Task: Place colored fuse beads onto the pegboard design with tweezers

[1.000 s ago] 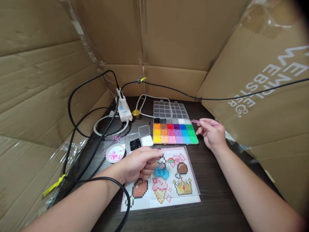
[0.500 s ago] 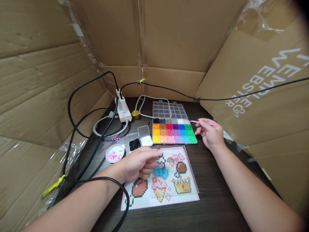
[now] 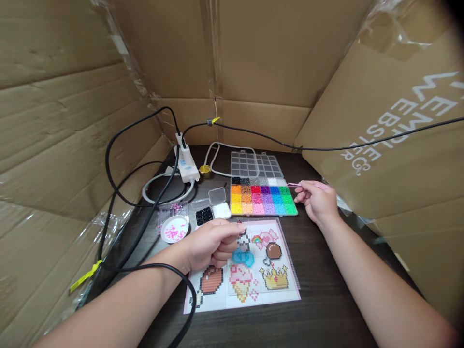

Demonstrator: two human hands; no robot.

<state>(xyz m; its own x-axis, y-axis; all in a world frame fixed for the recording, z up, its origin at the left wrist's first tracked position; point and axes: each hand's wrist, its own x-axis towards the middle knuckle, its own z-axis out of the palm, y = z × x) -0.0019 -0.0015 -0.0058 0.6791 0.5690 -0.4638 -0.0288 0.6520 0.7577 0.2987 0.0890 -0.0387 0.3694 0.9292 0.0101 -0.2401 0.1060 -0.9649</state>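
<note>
Pink tweezers (image 3: 295, 185) are gripped in my right hand (image 3: 319, 200), their tips by the right edge of the bead box (image 3: 275, 213), near the white and green compartments. My left hand (image 3: 213, 244) is closed, thumb and forefinger pressed together above the upper left of the pattern sheet (image 3: 253, 300). What it pinches, if anything, is hidden. On the sheet lies a clear pegboard (image 3: 290, 270) over pixel pictures of an ice cream, a crown and sweets. Blue beads (image 3: 243, 258) form a shape on it just right of my left hand.
Left of the bead box stand small cases of black beads (image 3: 204, 215) and white beads (image 3: 221, 210). A white dish (image 3: 174, 229) holds pink beads. Behind are a power strip (image 3: 187, 164) and a gold cup (image 3: 205, 171). A black cable (image 3: 181, 278) crosses my left forearm. Cardboard walls surround the table.
The whole view has shifted slightly. The tweezers lie a little flatter, with their tips still near the box's right edge. My left hand keeps its pinched pose over the sheet.
</note>
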